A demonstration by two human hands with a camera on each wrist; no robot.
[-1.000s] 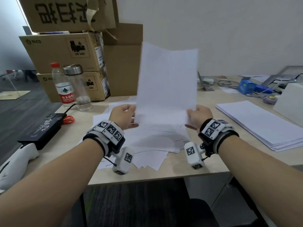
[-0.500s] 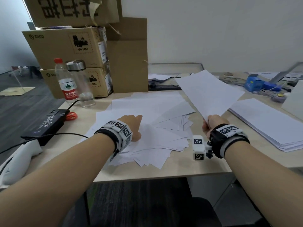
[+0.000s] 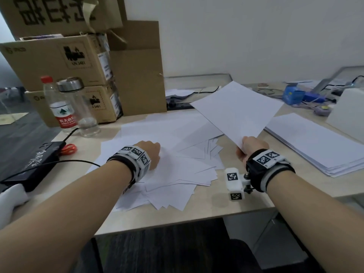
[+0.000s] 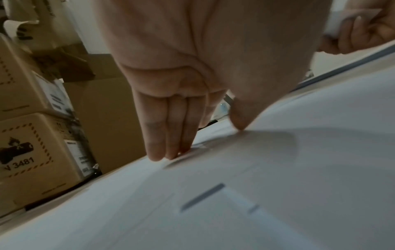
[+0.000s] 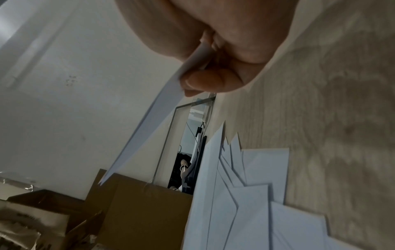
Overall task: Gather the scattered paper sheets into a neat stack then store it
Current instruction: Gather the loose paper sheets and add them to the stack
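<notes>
Several white paper sheets [image 3: 177,166] lie scattered and overlapping on the light wood table [image 3: 216,205]. My left hand [image 3: 151,152] rests on this pile; in the left wrist view its straight fingers [image 4: 169,135] and thumb tip press down on a sheet [image 4: 267,186]. My right hand [image 3: 252,148] pinches the near corner of one white sheet [image 3: 238,109], held tilted above the table's right half. The right wrist view shows thumb and fingers [image 5: 205,81] clamped on that sheet's edge [image 5: 149,128]. A neat stack of paper [image 3: 319,142] lies at the right.
Cardboard boxes [image 3: 59,62] are stacked at the back left, with a plastic bottle [image 3: 59,107] and a glass flask [image 3: 80,107] in front. A black box [image 3: 33,162] with a cable and red scissors [image 3: 68,148] sits at the left edge. Blue gadgets [image 3: 293,94] and cables crowd the back right.
Both hands held the sheet upright a second ago. The left hand let go and dropped onto the scattered pile; the right hand swung the sheet down and to the right.
</notes>
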